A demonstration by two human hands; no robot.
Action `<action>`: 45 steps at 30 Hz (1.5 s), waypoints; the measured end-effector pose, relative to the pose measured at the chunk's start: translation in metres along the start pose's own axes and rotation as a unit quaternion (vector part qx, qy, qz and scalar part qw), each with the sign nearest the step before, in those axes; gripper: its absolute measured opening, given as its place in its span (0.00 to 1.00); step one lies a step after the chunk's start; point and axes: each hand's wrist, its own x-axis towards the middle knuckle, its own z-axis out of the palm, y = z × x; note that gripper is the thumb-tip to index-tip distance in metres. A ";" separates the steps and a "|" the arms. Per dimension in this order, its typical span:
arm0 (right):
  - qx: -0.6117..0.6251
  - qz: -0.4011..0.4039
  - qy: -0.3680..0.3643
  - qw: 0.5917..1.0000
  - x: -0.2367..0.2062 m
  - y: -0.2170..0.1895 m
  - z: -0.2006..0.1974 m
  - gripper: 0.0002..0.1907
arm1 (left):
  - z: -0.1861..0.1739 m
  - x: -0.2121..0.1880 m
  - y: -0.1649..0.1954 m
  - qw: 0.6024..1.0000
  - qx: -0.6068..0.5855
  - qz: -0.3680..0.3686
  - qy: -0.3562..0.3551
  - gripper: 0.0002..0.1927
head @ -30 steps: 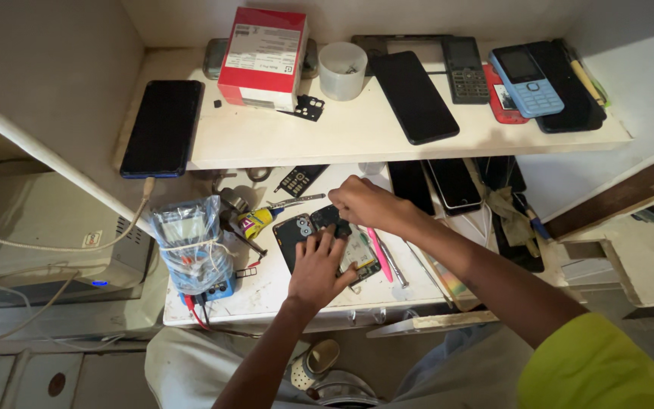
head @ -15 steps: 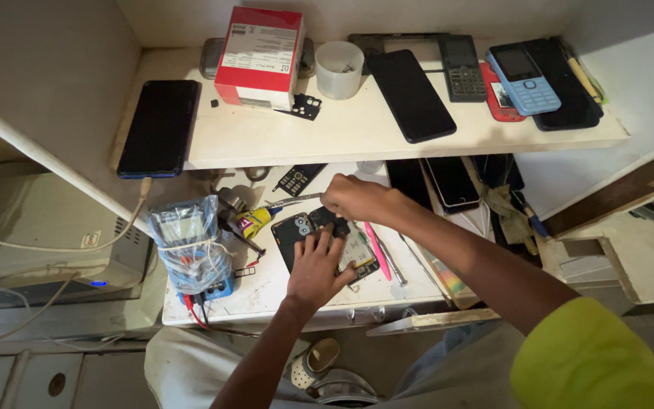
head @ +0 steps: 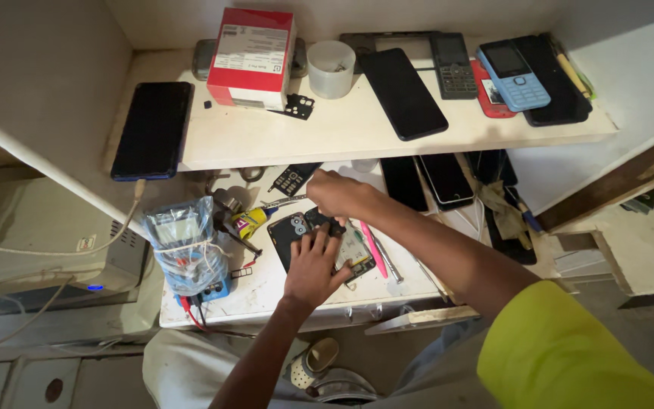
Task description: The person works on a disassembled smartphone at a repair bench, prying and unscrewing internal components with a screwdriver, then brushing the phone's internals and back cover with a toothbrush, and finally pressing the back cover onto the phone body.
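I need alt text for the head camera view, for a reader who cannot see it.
A person's left hand presses down an opened phone on a cluttered white desk, while the right hand works at its top edge. A shelf above holds phones and a red box.

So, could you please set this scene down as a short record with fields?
setting: small white worktable under a shelf
left hand: flat on an opened phone, pinning it
right hand: at the phone's top edge, holding a thin tool
near hands: pink pen, yellow glue tube, bagged meter
on shelf: red box, white cup, black phone, blue keypad phone
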 end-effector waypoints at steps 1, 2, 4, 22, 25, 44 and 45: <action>-0.015 0.006 0.013 1.000 0.000 0.000 0.004 0.06 | 0.000 0.001 0.000 1.000 0.000 -0.008 -0.014 0.37; -0.030 0.011 0.025 0.999 0.001 0.001 0.007 0.10 | 0.000 0.002 0.000 0.999 0.001 -0.017 -0.028 0.36; -0.099 0.000 0.043 0.994 0.004 0.004 0.012 0.12 | 0.000 0.001 0.000 0.999 0.000 -0.023 -0.037 0.34; -0.183 -0.127 0.046 0.974 0.001 0.022 0.010 0.08 | 0.004 0.001 0.000 1.000 0.007 -0.012 -0.016 0.34; -0.185 -0.124 0.065 0.973 0.000 0.023 0.012 0.07 | 0.003 0.001 0.000 1.000 0.002 -0.019 -0.025 0.33; -0.033 -0.118 0.109 0.986 -0.008 -0.003 0.004 0.03 | 0.000 0.001 0.000 1.000 -0.001 -0.016 -0.024 0.33; -0.032 -0.112 0.103 0.988 -0.009 -0.003 0.002 0.04 | 0.000 0.001 0.000 0.999 0.001 -0.017 -0.028 0.34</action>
